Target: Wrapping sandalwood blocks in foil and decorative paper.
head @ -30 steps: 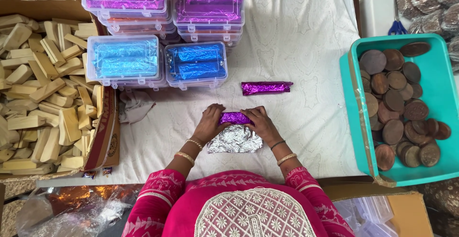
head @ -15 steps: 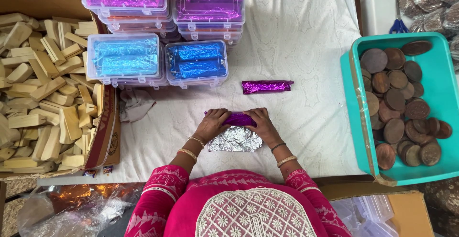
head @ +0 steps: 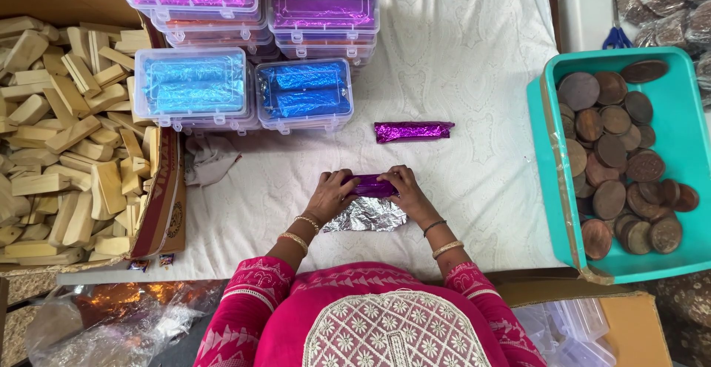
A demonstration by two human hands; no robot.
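- I see both hands low on the white cloth-covered bench point(head: 474, 56), working 1 small bar half wrapped in shiny purple foil point(head: 370, 185).
- My left hand point(head: 331, 197) is closed over the left end of that purple-foil bar, fingers curled on top of it.
- My right hand point(head: 406, 191) grips the right end the same way, thumb tucked toward the middle.
- The bar sits between the 2 hands, resting on the far edge of a crinkled silver foil sheet point(head: 366, 217) that lies flat on the bench just in front of me.
- 1 finished purple-wrapped bar point(head: 412, 131) lies apart, farther up the cloth.
- Clear plastic lidded boxes with blue-wrapped bars point(head: 304, 94) stand beyond it; a cardboard box of pale wooden-looking blocks point(head: 67, 122) is at my left, and a teal plastic tub of brown round discs point(head: 622, 152) at my right.
- Risk, as I judge it: thin foil tears if the fingers pinch or drag too hard at the ends.
- Uneven pressure from 1 hand could roll the bar off the silver sheet and leave the wrap crooked.
- The loose silver sheet may slide on the cloth, since nothing pins it.
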